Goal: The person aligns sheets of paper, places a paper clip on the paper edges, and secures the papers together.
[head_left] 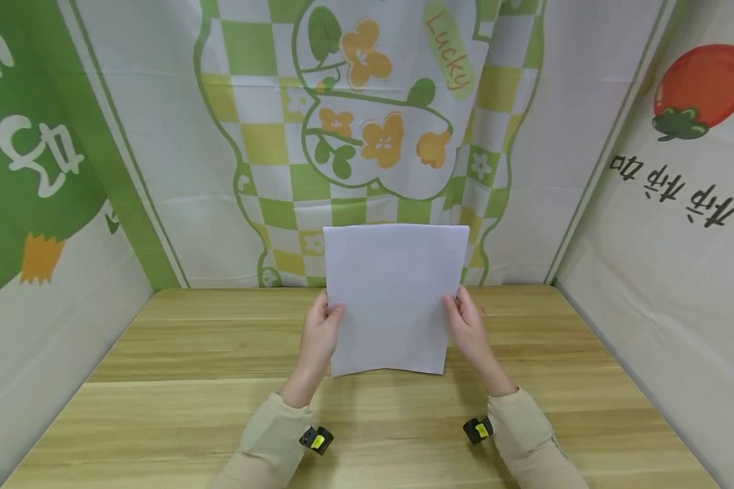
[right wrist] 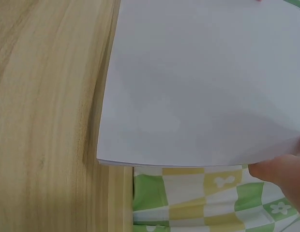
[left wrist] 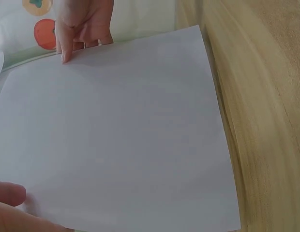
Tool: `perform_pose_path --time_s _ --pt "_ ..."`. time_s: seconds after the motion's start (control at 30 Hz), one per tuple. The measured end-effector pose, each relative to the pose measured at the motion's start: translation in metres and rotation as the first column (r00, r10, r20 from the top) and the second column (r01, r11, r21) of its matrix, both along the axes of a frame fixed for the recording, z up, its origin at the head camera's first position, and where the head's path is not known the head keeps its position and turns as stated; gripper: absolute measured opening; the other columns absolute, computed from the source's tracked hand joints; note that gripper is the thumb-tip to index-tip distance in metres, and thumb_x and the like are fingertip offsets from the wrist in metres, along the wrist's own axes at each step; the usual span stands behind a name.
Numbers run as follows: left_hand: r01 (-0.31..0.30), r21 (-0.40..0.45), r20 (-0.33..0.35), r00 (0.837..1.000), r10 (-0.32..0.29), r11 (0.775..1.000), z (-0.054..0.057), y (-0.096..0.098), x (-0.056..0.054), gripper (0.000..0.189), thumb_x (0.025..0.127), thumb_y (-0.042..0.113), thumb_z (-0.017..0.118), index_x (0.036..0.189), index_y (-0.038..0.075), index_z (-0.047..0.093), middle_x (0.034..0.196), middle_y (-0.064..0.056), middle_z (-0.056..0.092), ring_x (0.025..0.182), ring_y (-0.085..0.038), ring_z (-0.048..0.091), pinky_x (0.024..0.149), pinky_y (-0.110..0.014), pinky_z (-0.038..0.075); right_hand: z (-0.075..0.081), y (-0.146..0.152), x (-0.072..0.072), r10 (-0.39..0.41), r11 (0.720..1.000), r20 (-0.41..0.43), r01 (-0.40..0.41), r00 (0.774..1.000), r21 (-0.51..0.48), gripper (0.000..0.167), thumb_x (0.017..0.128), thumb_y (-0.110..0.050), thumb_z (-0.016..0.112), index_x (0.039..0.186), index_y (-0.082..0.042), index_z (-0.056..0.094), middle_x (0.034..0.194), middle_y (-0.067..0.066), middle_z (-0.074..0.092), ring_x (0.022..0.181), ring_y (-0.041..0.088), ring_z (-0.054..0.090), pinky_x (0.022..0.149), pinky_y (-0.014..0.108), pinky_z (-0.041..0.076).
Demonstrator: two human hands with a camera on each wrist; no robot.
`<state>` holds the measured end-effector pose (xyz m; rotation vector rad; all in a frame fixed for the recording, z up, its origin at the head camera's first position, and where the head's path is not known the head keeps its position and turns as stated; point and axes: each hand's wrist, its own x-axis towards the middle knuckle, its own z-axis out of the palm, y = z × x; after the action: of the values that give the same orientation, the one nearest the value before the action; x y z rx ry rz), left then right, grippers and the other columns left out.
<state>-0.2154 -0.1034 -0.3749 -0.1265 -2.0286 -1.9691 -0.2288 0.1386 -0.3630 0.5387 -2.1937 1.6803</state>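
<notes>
A stack of blank white paper (head_left: 394, 299) is held up in front of me, tilted over the table. My left hand (head_left: 321, 333) grips its left edge, thumb on the front face and fingers behind. On the opposite edge my right hand (head_left: 469, 334) pinches it the same way. The right wrist view shows several layered sheets along the edge of the paper (right wrist: 198, 87). In the left wrist view, the right hand (left wrist: 86, 24) holds the far side of the paper (left wrist: 126, 130), its thumb lying over the edge.
The wooden table (head_left: 189, 353) stretches beneath both forearms. Behind it hangs a green and yellow checked curtain (head_left: 251, 102), and printed cloth walls (head_left: 660, 285) stand at both sides. Small black devices with yellow labels (head_left: 317, 441) are at the wrists.
</notes>
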Motion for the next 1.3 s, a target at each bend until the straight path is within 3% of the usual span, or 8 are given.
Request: perform_pose_path --time_s 0.23,0.43,0.57,0.77,0.93,1.0,1.17,1.3 --pt "0.002 0.007 -0.007 1.000 -0.002 1.000 0.001 -0.001 0.000 0.036 0.095 -0.001 0.042 0.131 0.001 0.051 0.127 -0.017 0.056 0.102 -0.019 0.049 0.085 -0.027 0.038 0.002 0.000 -0.001 0.008 1.000 0.016 -0.008 1.000 -0.006 0.023 0.100 0.000 0.037 0.116 0.014 0.045 0.067 0.002 0.030 0.055 0.006 0.030 0.052 0.020 0.028" --pt "0.015 0.045 -0.019 1.000 -0.014 0.999 0.002 -0.002 0.000 0.037 0.095 -0.002 0.043 0.131 0.000 0.050 0.128 -0.017 0.056 0.109 -0.022 0.051 0.089 -0.028 0.039 0.005 -0.002 -0.003 -0.005 1.000 0.025 0.005 1.000 0.007 0.017 0.100 -0.001 0.037 0.107 0.012 0.045 0.068 0.002 0.029 0.057 0.006 0.029 0.053 0.021 0.028" --pt "0.019 0.047 -0.032 0.999 -0.017 0.999 0.001 -0.002 -0.001 0.036 0.095 -0.001 0.044 0.130 0.000 0.051 0.128 -0.018 0.057 0.112 -0.024 0.053 0.090 -0.028 0.040 -0.006 0.001 -0.014 0.009 1.000 0.021 -0.008 1.000 -0.015 0.017 0.101 -0.003 0.038 0.106 0.012 0.044 0.070 0.002 0.030 0.059 0.008 0.029 0.053 0.022 0.027" --pt "0.050 0.066 -0.038 0.998 -0.048 0.997 0.001 -0.005 -0.004 0.035 0.095 -0.001 0.044 0.130 -0.002 0.048 0.129 -0.019 0.055 0.117 -0.026 0.052 0.099 -0.036 0.041 -0.021 0.005 -0.025 0.035 0.998 0.013 -0.034 0.999 -0.058 0.031 0.102 -0.010 0.038 0.127 0.008 0.040 0.088 0.005 0.042 0.071 0.006 0.037 0.060 0.019 0.032" --pt "0.026 0.050 -0.023 0.999 -0.024 0.998 0.005 -0.007 -0.008 0.028 0.095 0.002 0.048 0.122 -0.003 0.051 0.120 -0.019 0.059 0.108 -0.022 0.055 0.093 -0.031 0.042 -0.021 0.005 -0.028 0.047 0.991 -0.028 -0.050 0.999 -0.127 0.033 0.102 -0.010 0.040 0.127 0.011 0.039 0.115 0.021 0.052 0.101 0.001 0.050 0.083 0.011 0.041" --pt "0.010 0.049 -0.027 1.000 -0.008 0.999 0.007 -0.008 -0.009 0.026 0.094 0.002 0.050 0.119 -0.004 0.053 0.117 -0.020 0.060 0.103 -0.019 0.055 0.089 -0.026 0.043 -0.019 0.006 -0.028 0.035 0.992 -0.022 -0.038 0.999 -0.124 0.033 0.102 -0.012 0.040 0.126 0.010 0.040 0.116 0.025 0.053 0.102 0.003 0.051 0.084 0.011 0.042" --pt "-0.003 0.055 -0.052 0.999 0.006 0.998 0.012 -0.009 -0.011 0.025 0.095 0.001 0.048 0.118 -0.008 0.054 0.116 -0.023 0.060 0.100 -0.016 0.055 0.085 -0.019 0.043 -0.014 0.006 -0.026 0.007 0.996 0.023 -0.005 1.000 -0.087 0.030 0.101 -0.011 0.041 0.124 0.008 0.044 0.095 0.020 0.053 0.079 0.008 0.045 0.066 0.016 0.037" --pt "-0.013 0.032 -0.056 0.998 0.015 0.999 0.012 -0.009 -0.010 0.026 0.095 0.000 0.047 0.119 -0.010 0.054 0.115 -0.025 0.061 0.101 -0.016 0.056 0.084 -0.018 0.043 -0.003 0.001 -0.016 -0.003 0.998 0.001 0.003 1.000 -0.069 0.025 0.100 -0.002 0.040 0.119 0.014 0.045 0.077 0.009 0.043 0.066 0.006 0.037 0.057 0.018 0.032"
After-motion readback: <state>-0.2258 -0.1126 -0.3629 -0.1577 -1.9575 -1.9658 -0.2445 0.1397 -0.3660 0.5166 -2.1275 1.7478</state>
